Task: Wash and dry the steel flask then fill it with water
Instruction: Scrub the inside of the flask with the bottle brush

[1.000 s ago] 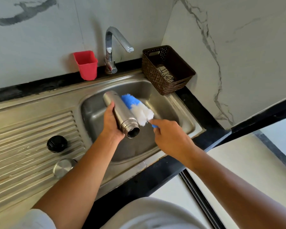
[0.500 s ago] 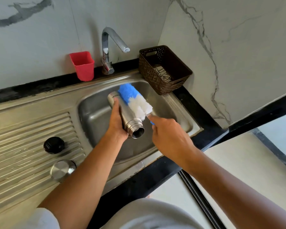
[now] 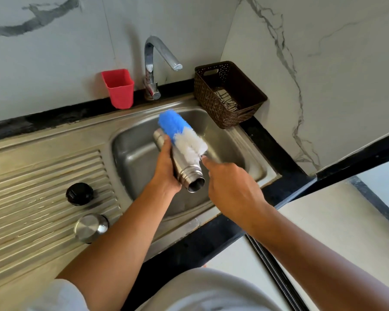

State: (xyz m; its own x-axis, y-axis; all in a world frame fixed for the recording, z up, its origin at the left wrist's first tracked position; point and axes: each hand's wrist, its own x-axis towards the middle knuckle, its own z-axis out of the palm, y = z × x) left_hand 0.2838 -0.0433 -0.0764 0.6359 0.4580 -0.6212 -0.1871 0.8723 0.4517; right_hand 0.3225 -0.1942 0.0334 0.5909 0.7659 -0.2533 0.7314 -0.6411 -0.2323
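Left grip wraps steel flask (mouth nearest camera); right grip pinches brush against it.

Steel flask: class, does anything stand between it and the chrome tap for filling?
Only the blue-and-white bottle brush in the right hand, lying along the steel flask on its side nearer the chrome tap.

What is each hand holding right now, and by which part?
The left hand grips the steel flask around its mid-body, open mouth toward the camera. The right hand holds the bottle brush by its handle, bristles lying against the flask's side.
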